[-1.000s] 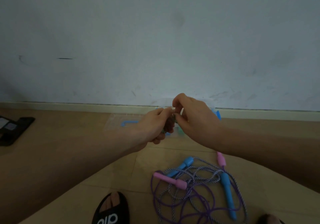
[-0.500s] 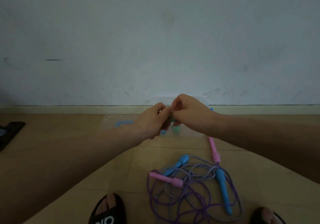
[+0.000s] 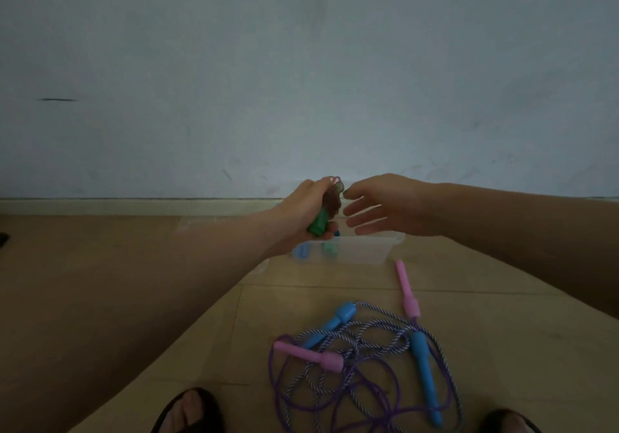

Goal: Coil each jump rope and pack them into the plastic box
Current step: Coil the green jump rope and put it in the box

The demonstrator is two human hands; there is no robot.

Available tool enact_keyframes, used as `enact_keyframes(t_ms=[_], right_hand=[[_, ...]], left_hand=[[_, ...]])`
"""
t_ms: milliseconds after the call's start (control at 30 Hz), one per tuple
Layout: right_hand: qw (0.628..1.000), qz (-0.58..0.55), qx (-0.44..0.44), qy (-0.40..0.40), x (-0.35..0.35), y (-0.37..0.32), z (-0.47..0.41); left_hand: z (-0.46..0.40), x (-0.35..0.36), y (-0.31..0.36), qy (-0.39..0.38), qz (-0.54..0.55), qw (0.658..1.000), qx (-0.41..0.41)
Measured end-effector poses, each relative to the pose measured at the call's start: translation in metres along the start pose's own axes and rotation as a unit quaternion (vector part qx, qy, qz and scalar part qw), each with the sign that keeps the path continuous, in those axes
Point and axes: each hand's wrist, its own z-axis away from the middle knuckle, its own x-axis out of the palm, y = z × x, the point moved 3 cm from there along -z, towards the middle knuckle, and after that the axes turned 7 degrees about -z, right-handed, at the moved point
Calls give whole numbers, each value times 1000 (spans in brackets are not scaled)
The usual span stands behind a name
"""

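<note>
While my left hand grips the coiled green-handled rope upright, the plastic box sits directly below; right hand fingers spread, empty.

Dim, soft, slightly blurred view, darker toward the edges.

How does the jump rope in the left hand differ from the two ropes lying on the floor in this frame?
The green-handled rope is bundled and gripped in the left hand above the clear plastic box; the blue-handled rope and pink-handled rope lie loose and tangled together on the floor. Its handles are held together; theirs are spread apart. The right hand is open beside it. None of the three is in the box yet.
</note>
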Motion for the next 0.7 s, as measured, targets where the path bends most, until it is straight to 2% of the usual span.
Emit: enact_keyframes(t_ms=[100,200,300,433,533,633,700], right_hand=[[999,9,11,-29,-1,2,-26],[1000,-2,3,-24,-8,8,-57],[999,-49,0,-6,-16,19,-88],[996,-81,9,44,-31,40,-127],[992,-74,15,98,-48,56,-155],[988,18,43,144,-63,80,-185],[984,92,67,138,-66,95,-201]], left_hand=[[-31,7,3,-2,-5,1000,1],[-66,6,0,28,-53,998,-8],[-98,8,-8,57,-122,991,-7],[-131,20,-15,38,-204,978,-3],[-158,20,-28,18,-327,945,12],[-182,14,-56,-23,-464,886,-3],[-189,15,-72,-73,-535,842,-2]])
